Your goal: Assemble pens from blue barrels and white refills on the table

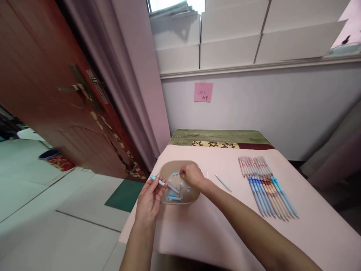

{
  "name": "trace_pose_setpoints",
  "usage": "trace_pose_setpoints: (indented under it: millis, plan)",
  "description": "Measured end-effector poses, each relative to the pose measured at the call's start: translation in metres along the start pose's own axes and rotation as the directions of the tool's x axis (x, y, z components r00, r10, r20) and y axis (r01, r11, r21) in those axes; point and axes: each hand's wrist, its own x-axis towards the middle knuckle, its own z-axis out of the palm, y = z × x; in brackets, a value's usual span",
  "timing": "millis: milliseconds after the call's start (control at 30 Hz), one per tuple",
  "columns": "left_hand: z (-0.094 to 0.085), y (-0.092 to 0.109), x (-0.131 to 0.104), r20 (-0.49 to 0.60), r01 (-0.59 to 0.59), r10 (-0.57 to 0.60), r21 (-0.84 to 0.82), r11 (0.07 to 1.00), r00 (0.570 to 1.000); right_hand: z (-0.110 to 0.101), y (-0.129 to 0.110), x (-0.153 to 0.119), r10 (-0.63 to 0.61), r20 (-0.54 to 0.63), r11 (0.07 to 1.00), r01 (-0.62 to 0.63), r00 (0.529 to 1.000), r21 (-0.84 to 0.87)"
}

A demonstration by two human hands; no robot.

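My left hand (150,196) is closed around a light blue pen barrel (157,180), held at a slant by the left rim of a shallow beige basin (188,196). Over the basin's far right side, my right hand (192,175) has its fingers pinched together. What they hold, if anything, is too small to make out. Inside the basin lie a small blue piece (175,174), more blue pen parts (174,197), a greyish tube (173,188) and several small clear bits.
Right of the basin a slim light blue pen (222,182) lies on the pale pink tabletop (220,222). Farther right are a row of clear patterned pens (255,166) and a row of blue and beige pens (270,198). A wooden door (64,113) stands at left.
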Motion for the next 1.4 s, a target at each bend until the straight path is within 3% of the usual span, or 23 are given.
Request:
trace_pose_setpoints:
  millis: [133, 233, 300, 467, 633, 733, 833, 1100, 1267, 1400]
  plan:
    - [-0.008, -0.002, 0.004, 0.051, -0.140, 0.134, 0.145, 0.979, 0.990, 0.010, -0.007, 0.020, 0.042, 0.099, 0.996, -0.034, 0.994, -0.079]
    - [-0.014, -0.009, 0.011, 0.212, -0.332, 0.266, 0.402, 0.854, 0.940, 0.012, -0.010, 0.024, 0.066, 0.131, 0.990, -0.049, 0.989, -0.132]
    - [-0.016, -0.014, 0.016, 0.264, -0.380, 0.284, 0.472, 0.795, 0.922, 0.012, -0.009, 0.024, 0.071, 0.141, 0.986, -0.048, 0.987, -0.159]
    - [-0.012, -0.019, 0.021, 0.180, -0.240, 0.187, 0.346, 0.907, 0.966, 0.011, -0.001, 0.021, 0.068, 0.212, 0.978, -0.023, 0.975, -0.207]
    - [-0.007, -0.012, 0.016, 0.123, -0.118, 0.099, 0.161, 0.980, 0.987, 0.018, -0.001, 0.017, 0.022, 0.319, 0.974, 0.052, 0.947, -0.221]
    - [-0.005, -0.003, 0.013, 0.075, -0.014, 0.010, 0.045, 0.999, 0.997, 0.025, -0.003, 0.017, 0.000, 0.378, 0.968, 0.095, 0.926, -0.233]
    - [-0.003, 0.003, 0.011, 0.039, 0.004, -0.004, -0.008, 1.000, 0.999, 0.030, -0.003, 0.017, -0.010, 0.412, 0.962, 0.121, 0.911, -0.245]
    - [0.001, 0.003, 0.012, 0.021, 0.097, -0.096, -0.106, 0.990, 0.995, 0.019, -0.007, 0.011, -0.064, 0.325, 0.954, 0.153, 0.944, -0.257]
    - [0.002, -0.003, 0.016, 0.031, 0.100, -0.097, -0.124, 0.987, 0.995, 0.025, -0.028, 0.001, -0.172, 0.352, 0.949, 0.251, 0.920, -0.191]
    - [0.000, -0.003, 0.018, 0.035, 0.092, -0.089, -0.105, 0.990, 0.995, 0.027, -0.026, 0.004, -0.115, 0.288, 0.955, 0.186, 0.951, -0.230]
